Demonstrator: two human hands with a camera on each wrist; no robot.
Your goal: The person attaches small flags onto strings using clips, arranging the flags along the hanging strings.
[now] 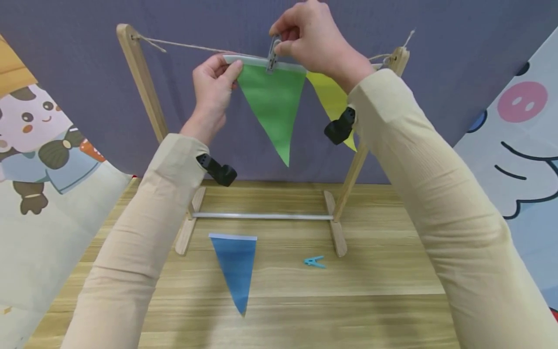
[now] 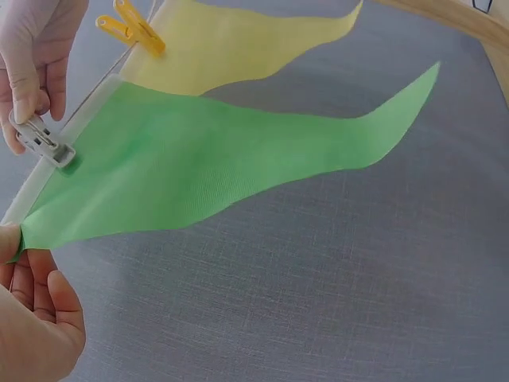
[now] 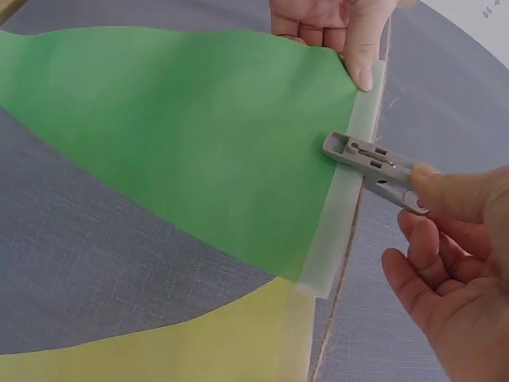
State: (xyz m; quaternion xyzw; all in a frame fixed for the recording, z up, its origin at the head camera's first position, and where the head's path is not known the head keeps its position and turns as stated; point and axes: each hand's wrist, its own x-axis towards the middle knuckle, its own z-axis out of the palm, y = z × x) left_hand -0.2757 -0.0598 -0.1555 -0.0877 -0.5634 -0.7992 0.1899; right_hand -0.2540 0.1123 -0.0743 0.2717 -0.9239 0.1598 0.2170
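Observation:
A green pennant (image 1: 274,104) with a white top band hangs at the twine (image 1: 187,46). My left hand (image 1: 213,89) pinches its upper left corner between thumb and fingers. Above the band, my right hand (image 1: 316,39) pinches a grey clothespin (image 3: 370,159), whose jaws sit over the band and the twine near the middle. Beside it, the yellow pennant (image 1: 327,92) hangs partly behind my right forearm. A yellow clothespin (image 2: 131,30) holds that pennant's band in the left wrist view.
A wooden frame (image 1: 144,82) carries the twine, with a pale crossbar (image 1: 261,216) near its feet. On the wooden table (image 1: 348,310) lie a blue pennant (image 1: 237,271) and a light blue clothespin (image 1: 314,261). A grey-blue backdrop (image 1: 196,19) stands behind.

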